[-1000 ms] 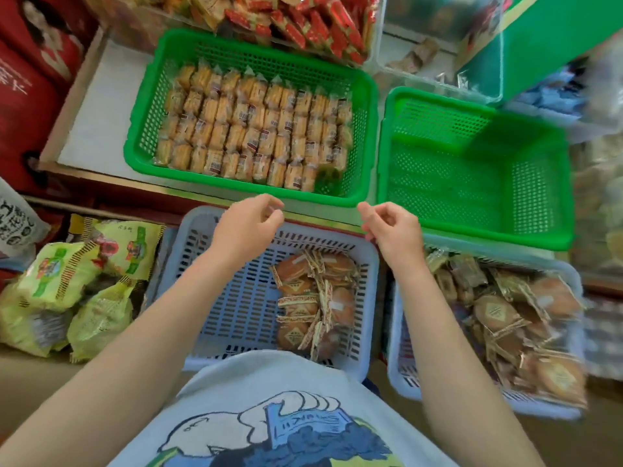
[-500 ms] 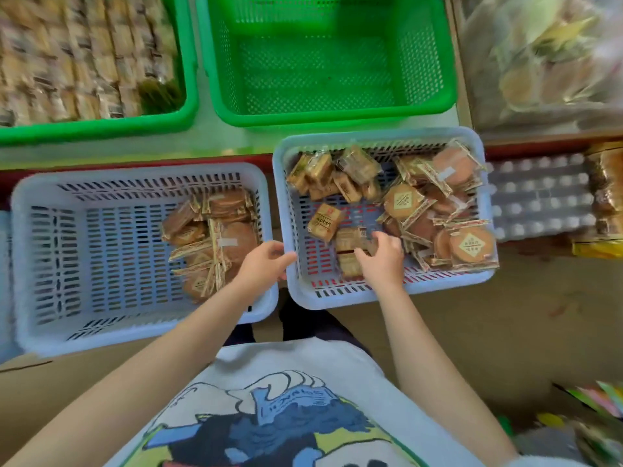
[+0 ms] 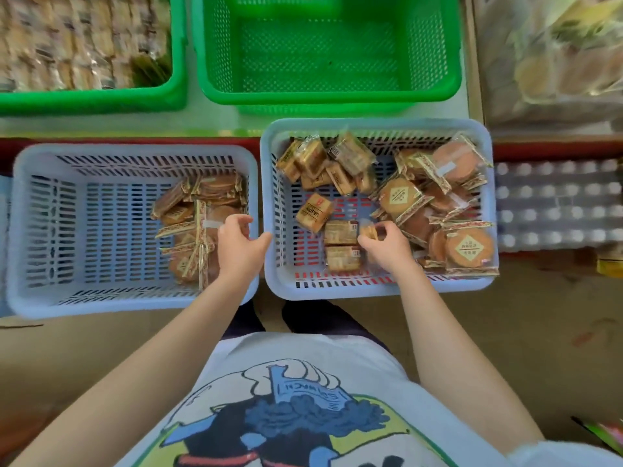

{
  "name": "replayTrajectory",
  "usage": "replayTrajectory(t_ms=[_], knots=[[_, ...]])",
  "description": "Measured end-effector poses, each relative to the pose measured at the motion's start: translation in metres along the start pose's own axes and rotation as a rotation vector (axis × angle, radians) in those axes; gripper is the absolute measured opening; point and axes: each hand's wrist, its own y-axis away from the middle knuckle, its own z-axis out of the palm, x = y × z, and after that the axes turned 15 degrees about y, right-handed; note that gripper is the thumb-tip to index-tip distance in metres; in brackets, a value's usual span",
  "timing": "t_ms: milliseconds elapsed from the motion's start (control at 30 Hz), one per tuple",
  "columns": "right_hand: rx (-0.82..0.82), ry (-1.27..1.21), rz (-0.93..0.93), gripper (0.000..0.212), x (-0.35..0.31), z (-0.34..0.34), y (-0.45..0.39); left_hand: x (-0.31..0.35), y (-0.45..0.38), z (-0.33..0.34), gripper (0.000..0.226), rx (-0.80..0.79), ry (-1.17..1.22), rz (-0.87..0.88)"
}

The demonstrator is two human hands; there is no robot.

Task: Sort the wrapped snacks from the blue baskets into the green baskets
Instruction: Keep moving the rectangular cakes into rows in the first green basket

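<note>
Two blue baskets sit side by side in front of me. The left blue basket (image 3: 50,230) holds a pile of round wrapped cakes (image 3: 202,210) at its right side. The right blue basket (image 3: 371,289) holds small square wrapped snacks (image 3: 315,212) on the left and round wrapped cakes (image 3: 468,247) on the right. My right hand (image 3: 384,247) is inside it, fingers pinched on a small square wrapped snack (image 3: 367,230). My left hand (image 3: 239,242) hovers over the gap between the baskets, fingers apart and holding nothing. Behind stand an empty green basket (image 3: 330,96) and a green basket (image 3: 101,99) full of snacks.
Bagged round cakes (image 3: 556,62) lie on the shelf at the back right. A pack of bottles (image 3: 556,203) lies right of the right blue basket. The tan floor (image 3: 522,332) stretches around my legs. Some colourful packaging (image 3: 606,433) shows at the bottom right corner.
My view swung right and down from the green baskets to the blue ones. My right hand went into the right blue basket and closed on a small snack. My left hand dropped to the basket rims.
</note>
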Motion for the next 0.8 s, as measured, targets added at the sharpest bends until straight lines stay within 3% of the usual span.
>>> replayTrajectory(t_ms=[100, 200, 300, 400, 500, 567, 700, 800], knots=[[-0.028, -0.250, -0.047, 0.038, -0.012, -0.017, 0.020, 0.024, 0.014, 0.008, 0.019, -0.078, 0.136, 0.113], [-0.139, -0.414, -0.252, 0.030, -0.028, -0.022, 0.040, 0.042, 0.026, 0.023, 0.027, -0.371, 0.302, -0.067], [-0.221, -0.308, -0.416, 0.028, -0.045, -0.023, 0.051, 0.042, 0.032, 0.036, 0.037, -0.527, 0.437, -0.193], [-0.230, -0.240, -0.402, 0.041, -0.053, -0.020, 0.040, 0.031, 0.030, 0.037, 0.033, -0.463, 0.517, -0.165], [-0.054, -0.087, -0.299, 0.035, -0.048, -0.012, 0.012, 0.021, 0.024, 0.027, 0.035, -0.351, 0.487, -0.192], [0.023, 0.105, -0.248, 0.048, -0.041, -0.005, -0.009, 0.015, 0.019, 0.018, 0.032, -0.320, 0.490, -0.224], [-0.083, 0.422, -0.241, 0.070, -0.038, 0.021, -0.032, 0.010, 0.013, 0.008, 0.021, -0.281, 0.521, -0.257], [-0.013, 0.581, -0.206, 0.069, -0.036, 0.037, -0.034, 0.009, 0.012, 0.008, 0.020, -0.287, 0.532, -0.268]])
